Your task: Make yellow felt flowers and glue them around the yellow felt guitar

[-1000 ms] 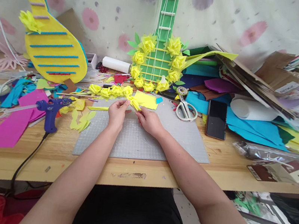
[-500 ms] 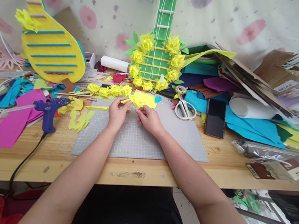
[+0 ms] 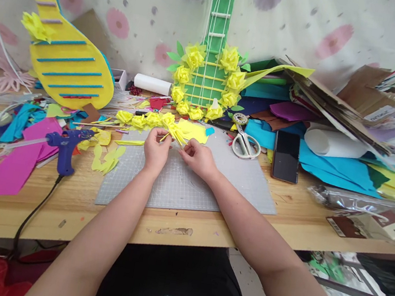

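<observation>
Between my two hands, above the grey cutting mat (image 3: 191,187), is a fringed piece of yellow paper (image 3: 176,132). My left hand (image 3: 156,149) pinches its left end between thumb and fingers. At its right end, the closed fingers of my right hand (image 3: 198,158) grip the strips. Just behind it lie a row of yellow paper flowers (image 3: 142,119) and a flat yellow sheet (image 3: 198,132). A narrow yellow strip (image 3: 130,142) rests left of my left hand.
A blue glue gun (image 3: 66,150) stands at left near pink paper (image 3: 17,164). Scissors (image 3: 246,145) and a phone (image 3: 286,157) lie at right. Behind stand a green guitar shape (image 3: 204,91) ringed with flowers and a yellow one (image 3: 79,64). Cardboard (image 3: 364,89) is piled back right.
The yellow piece has turned in my fingers, and its strips now fan out more towards my right hand. Both hands stay in nearly the same place.
</observation>
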Motion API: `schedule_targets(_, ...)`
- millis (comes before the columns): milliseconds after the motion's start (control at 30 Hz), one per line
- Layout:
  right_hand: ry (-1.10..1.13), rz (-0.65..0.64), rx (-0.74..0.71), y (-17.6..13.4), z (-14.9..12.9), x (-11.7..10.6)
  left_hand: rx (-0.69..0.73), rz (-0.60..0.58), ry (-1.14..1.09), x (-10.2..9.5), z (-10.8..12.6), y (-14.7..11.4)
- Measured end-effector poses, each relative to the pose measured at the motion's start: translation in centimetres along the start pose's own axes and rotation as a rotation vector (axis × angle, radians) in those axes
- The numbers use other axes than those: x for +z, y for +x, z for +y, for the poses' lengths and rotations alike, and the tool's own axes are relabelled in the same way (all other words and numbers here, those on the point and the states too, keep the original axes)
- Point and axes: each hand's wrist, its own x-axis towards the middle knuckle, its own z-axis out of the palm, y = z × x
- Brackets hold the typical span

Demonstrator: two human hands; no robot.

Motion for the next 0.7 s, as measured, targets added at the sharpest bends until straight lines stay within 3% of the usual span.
schedule_targets(333, -0.063, -0.029, -0.009, -0.1, -0.1, -0.1, 0.002, 0.072, -0.127, 0.0, 0.1, 0.2)
schedule_targets(500, -0.141, -0.108, -0.074, 0.0, 0.2, -1.5, -0.090, 0.158, -0.220, -0.5, 0.0, 1.2)
schedule_targets(600, -0.060, -0.143, -0.078, 0.1, 0.7, -2.4, -0.132, 0.168, -0.222, -0.9, 0.0, 1.6)
schedule_targets(700, 0.097, -0.106, -0.011, 0.3, 1.5, -2.5, -0.149, 0.101, -0.189, -1.1, 0.0, 1.7)
